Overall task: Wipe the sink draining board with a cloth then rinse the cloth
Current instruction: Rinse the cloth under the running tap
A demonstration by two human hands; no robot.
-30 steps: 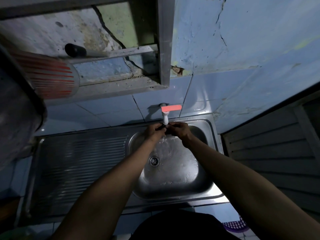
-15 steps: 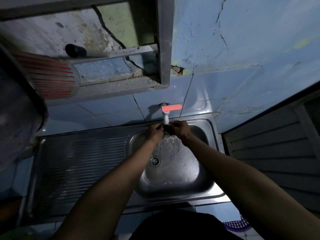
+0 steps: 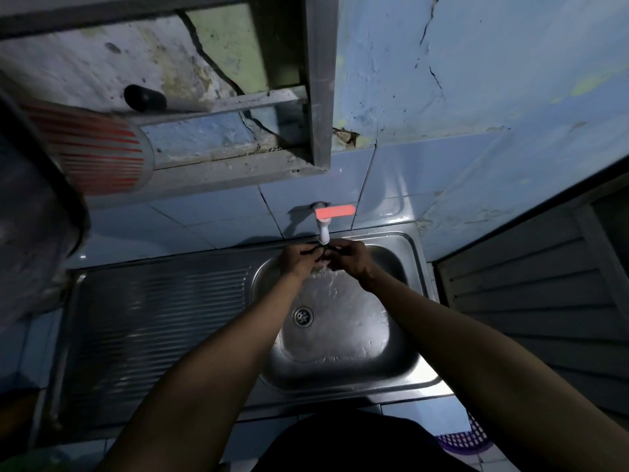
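Under the white tap spout (image 3: 323, 234), both hands meet over the back of the steel sink basin (image 3: 401, 338). The left hand (image 3: 296, 258) and the right hand (image 3: 352, 258) have their fingers curled inward toward each other, pinching a small dark cloth (image 3: 320, 252) between them. Only a thin dark strip of the cloth shows, bunched at the fingertips and mostly hidden by the knuckles; it sits directly beneath the spout's mouth, touching or nearly touching it. Water runs down from the hands and spreads in ripples over the basin floor, above the round drain (image 3: 302, 316). The tap's orange-red lever handle (image 3: 335, 210) points to the right, against the blue wall tiles (image 3: 391, 185). To the left of the basin lies the ribbed draining board (image 3: 153, 321), well apart from the cloth and the hands. A metal-framed shelf (image 3: 238, 172) hangs above it, with a red-striped round object (image 3: 102, 155) at its left end. A purple perforated basket (image 3: 463, 437) shows at the lower right.
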